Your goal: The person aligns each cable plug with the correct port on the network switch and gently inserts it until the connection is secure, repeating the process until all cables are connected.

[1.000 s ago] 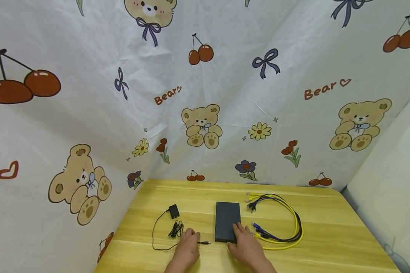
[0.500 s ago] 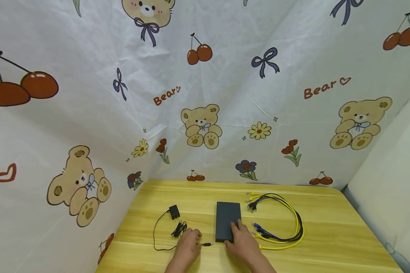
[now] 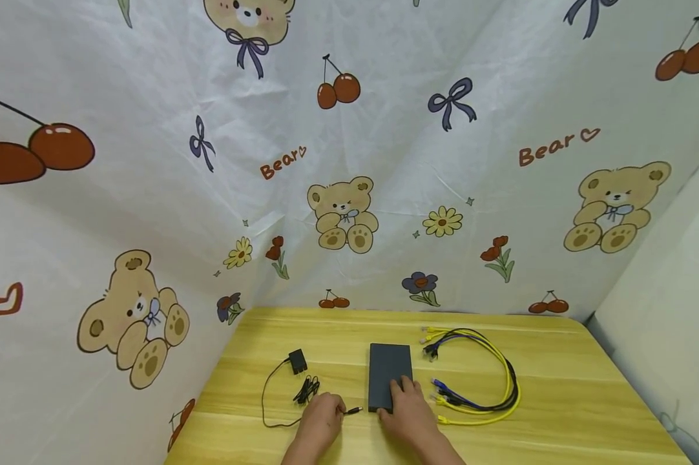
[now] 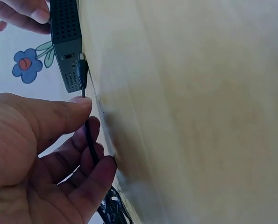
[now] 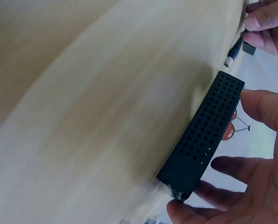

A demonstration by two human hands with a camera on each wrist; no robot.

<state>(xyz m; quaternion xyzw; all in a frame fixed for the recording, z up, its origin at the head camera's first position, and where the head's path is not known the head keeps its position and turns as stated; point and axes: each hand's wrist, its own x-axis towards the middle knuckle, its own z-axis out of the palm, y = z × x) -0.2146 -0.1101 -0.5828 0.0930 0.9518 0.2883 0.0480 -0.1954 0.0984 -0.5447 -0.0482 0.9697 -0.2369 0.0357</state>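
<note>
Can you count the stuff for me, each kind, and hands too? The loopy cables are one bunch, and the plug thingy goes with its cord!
Dark box: 1
Power adapter with cord: 1
Bunch of looped cables: 1
Left hand plus right hand: 2
Total: 5

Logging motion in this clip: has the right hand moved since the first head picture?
Yes: in the head view the right hand has shifted left, away from the looped yellow, black and blue cables.
</note>
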